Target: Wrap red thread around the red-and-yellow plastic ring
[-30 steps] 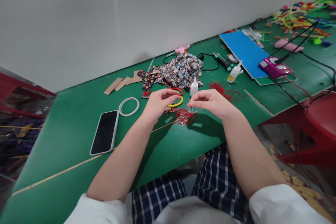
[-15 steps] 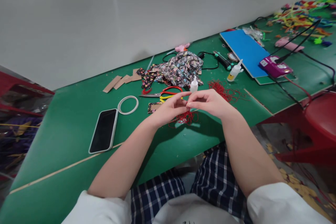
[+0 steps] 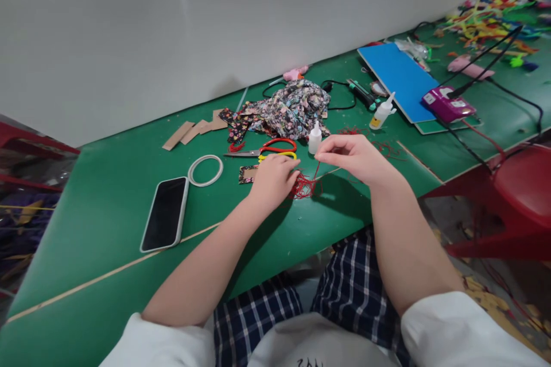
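Note:
A tangle of red thread lies on the green table in front of me. My right hand pinches a strand of it, and the strand runs down from my fingertips to the tangle. My left hand rests low on the table with its fingers on the left side of the tangle. Just beyond my hands lie scissors with red and yellow handles and a small white glue bottle. A small fabric-covered card piece lies left of my left hand.
A phone lies face up at left beside a white ring. Floral fabric and cardboard strips sit near the wall. At right are a blue board, a purple device with cables, a second glue bottle and a red stool.
My left hand has dropped from beside my right hand down onto the table at the thread tangle. My right hand rose slightly, still pinching the strand.

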`<act>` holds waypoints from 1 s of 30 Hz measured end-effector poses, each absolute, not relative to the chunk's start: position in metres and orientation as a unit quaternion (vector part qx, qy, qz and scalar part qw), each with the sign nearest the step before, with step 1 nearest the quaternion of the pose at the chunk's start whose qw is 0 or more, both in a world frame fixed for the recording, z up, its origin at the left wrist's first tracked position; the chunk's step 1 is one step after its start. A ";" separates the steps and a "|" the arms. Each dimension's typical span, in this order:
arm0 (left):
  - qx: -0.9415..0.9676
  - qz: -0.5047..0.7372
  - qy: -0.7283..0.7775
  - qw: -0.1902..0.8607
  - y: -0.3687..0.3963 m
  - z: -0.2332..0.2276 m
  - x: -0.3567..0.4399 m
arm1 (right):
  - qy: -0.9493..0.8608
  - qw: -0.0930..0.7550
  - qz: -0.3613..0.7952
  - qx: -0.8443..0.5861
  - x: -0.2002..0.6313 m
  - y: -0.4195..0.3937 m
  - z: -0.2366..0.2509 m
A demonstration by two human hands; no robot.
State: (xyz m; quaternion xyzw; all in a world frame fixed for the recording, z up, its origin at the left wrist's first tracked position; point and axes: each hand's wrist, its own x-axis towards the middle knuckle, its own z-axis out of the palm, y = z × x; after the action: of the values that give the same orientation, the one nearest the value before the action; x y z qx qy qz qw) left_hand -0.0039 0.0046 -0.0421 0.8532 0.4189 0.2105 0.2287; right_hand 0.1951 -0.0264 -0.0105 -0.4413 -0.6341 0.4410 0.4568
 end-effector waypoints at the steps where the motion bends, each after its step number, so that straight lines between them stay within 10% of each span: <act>1: 0.869 0.204 0.407 0.195 0.001 -0.045 -0.001 | -0.622 0.485 0.467 -0.401 0.197 -0.027 -0.010; 9: 0.934 0.130 0.329 0.052 -0.017 -0.065 0.012 | -0.567 0.569 0.560 -0.205 0.203 -0.029 -0.011; 30: 0.726 0.363 0.417 0.409 -0.001 -0.054 0.012 | -0.586 0.527 0.512 -0.342 0.199 -0.031 -0.006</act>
State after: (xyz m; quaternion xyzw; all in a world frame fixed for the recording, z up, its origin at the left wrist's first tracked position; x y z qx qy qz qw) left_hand 0.0118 -0.0010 -0.0542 0.7264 0.4166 0.3626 0.4090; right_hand 0.1992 -0.0313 -0.0060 -0.3419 -0.5859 0.5117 0.5273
